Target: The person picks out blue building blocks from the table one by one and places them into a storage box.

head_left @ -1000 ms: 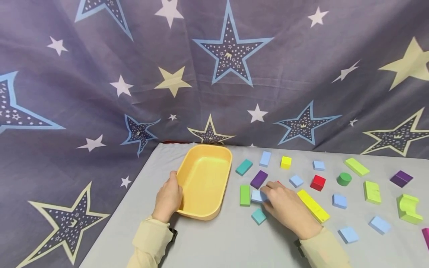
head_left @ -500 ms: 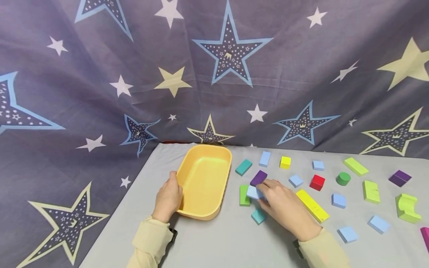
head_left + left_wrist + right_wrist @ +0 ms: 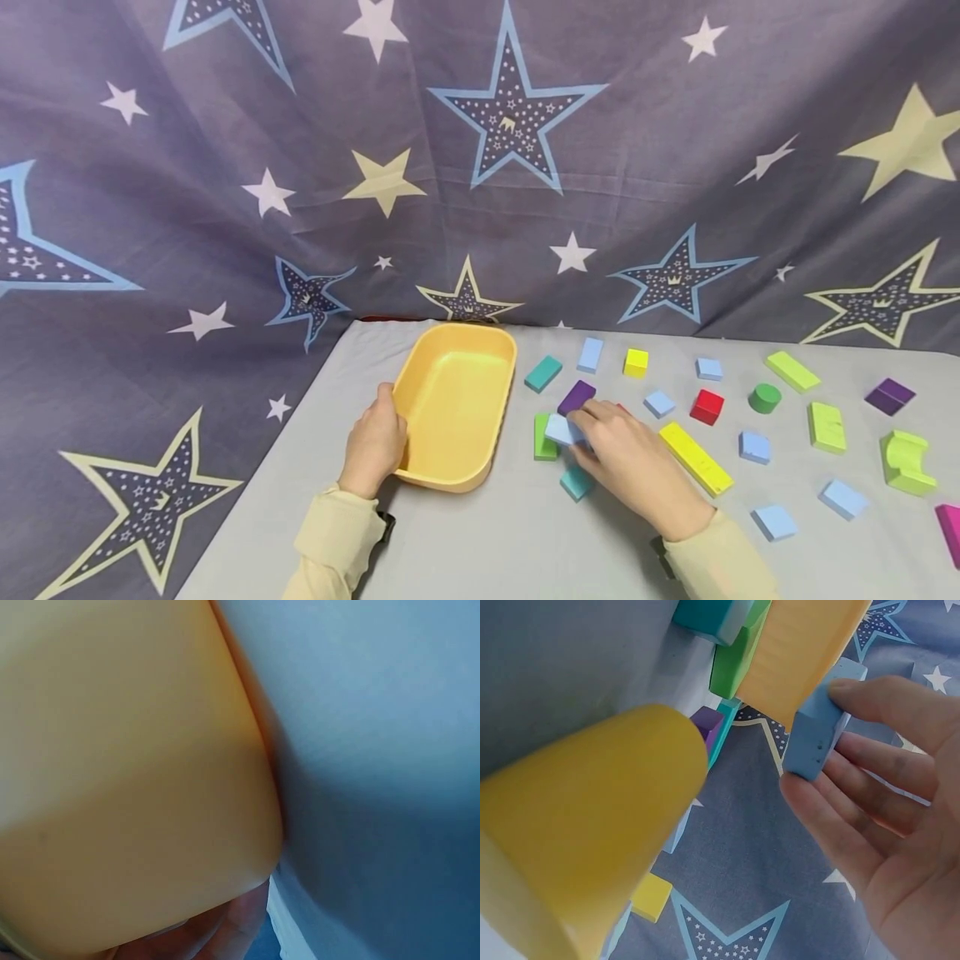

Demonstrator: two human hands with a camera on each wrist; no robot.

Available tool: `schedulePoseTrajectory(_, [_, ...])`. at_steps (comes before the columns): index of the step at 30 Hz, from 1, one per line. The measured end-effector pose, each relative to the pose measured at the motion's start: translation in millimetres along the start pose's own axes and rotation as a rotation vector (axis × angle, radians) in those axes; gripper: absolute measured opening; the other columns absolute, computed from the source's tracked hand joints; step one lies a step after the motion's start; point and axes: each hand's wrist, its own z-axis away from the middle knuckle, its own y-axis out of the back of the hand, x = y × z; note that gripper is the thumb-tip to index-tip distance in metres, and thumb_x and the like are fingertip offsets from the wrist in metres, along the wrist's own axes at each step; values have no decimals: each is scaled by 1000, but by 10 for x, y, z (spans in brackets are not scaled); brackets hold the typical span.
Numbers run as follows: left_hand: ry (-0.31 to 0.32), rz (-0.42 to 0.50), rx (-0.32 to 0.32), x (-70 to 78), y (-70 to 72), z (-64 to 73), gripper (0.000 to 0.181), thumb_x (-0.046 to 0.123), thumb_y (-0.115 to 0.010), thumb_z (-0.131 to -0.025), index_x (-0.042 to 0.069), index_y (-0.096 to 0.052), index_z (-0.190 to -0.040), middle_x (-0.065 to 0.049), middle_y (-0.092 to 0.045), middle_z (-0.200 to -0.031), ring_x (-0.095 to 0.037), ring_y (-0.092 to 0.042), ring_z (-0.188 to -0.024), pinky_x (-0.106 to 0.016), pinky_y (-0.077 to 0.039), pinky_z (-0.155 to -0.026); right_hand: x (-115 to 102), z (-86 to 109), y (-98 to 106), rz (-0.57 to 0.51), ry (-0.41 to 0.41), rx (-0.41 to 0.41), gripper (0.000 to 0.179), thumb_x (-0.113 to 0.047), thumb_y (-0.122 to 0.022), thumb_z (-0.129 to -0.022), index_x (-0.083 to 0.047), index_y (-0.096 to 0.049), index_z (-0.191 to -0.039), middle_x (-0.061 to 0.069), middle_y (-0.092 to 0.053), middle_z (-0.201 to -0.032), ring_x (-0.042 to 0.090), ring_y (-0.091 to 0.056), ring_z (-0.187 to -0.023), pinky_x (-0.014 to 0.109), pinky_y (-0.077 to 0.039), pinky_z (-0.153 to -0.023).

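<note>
At the left of the table, my left hand [image 3: 375,443] grips the left side of a yellow plastic basin [image 3: 457,408]. Its fingers [image 3: 238,922] show at the basin's edge in the left wrist view; the thumb is hidden there. My right hand [image 3: 633,462] pinches a light blue rectangular block [image 3: 562,430] between thumb and fingers, raised off the cloth. In the right wrist view the same blue block [image 3: 821,724] is clear of the other blocks. Close around this hand lie a green block [image 3: 545,437], a teal block [image 3: 577,482] and a purple block [image 3: 577,397].
Many coloured blocks lie spread over the right of the grey-clothed table [image 3: 480,550], among them a long yellow block [image 3: 696,458], a red block [image 3: 707,407] and a green cylinder [image 3: 765,398]. A star-patterned curtain [image 3: 480,233] stands behind the table.
My right hand has lifted the light blue block from the table and carried it slightly left, over the green block's edge. The left hand keeps its hold on the basin.
</note>
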Motion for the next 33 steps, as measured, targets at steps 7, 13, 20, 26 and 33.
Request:
schedulePoseTrajectory(7, [-6,-6,-13,6,40,-24,42,3,-46,-96,-5,-40,-137,-29,-66,-107,-47,-66,-83,-56,-51,-69,3,-31,31,-25,-1,19,38,-12,-87,-73,-2,-71,-106,8,-69,-101,21,-64,-92,37,-57,-86])
schedulePoseTrajectory(13, [13,12,-28,-15,32,-2,43,5,-43,-97,-5,-39,-139,-29,-65,-109,-47,-66,-87,-57,-51,-72,-20,-59,33,-40,-15,-15,41,-14,-87,-75,-2,-71,-111,9,-69,-106,23,-65,-98,39,-56,-89])
schedulePoseTrajectory(20, [13,17,-6,-21,13,33,42,4,-43,-97,-5,-40,-137,-28,-66,-106,-46,-66,-86,-57,-51,-72,-41,-103,2,-52,-22,-32,39,-16,-85,-77,-3,-71,-112,7,-69,-104,22,-65,-96,38,-56,-88])
schedulePoseTrajectory(26, [-9,-1,19,16,0,28,39,4,-44,-97,-6,-42,-134,-29,-66,-104,-49,-66,-84,-59,-50,-69,-59,-146,25,-71,-20,1,36,-15,-84,-78,-2,-72,-110,6,-69,-100,20,-64,-94,37,-56,-87])
schedulePoseTrajectory(33, [-18,-13,29,27,5,40,38,3,-44,-97,-7,-42,-134,-30,-66,-103,-49,-66,-81,-59,-50,-67,-119,-230,74,-91,9,25,32,-13,-81,-80,-3,-72,-109,5,-69,-101,19,-64,-95,35,-56,-85])
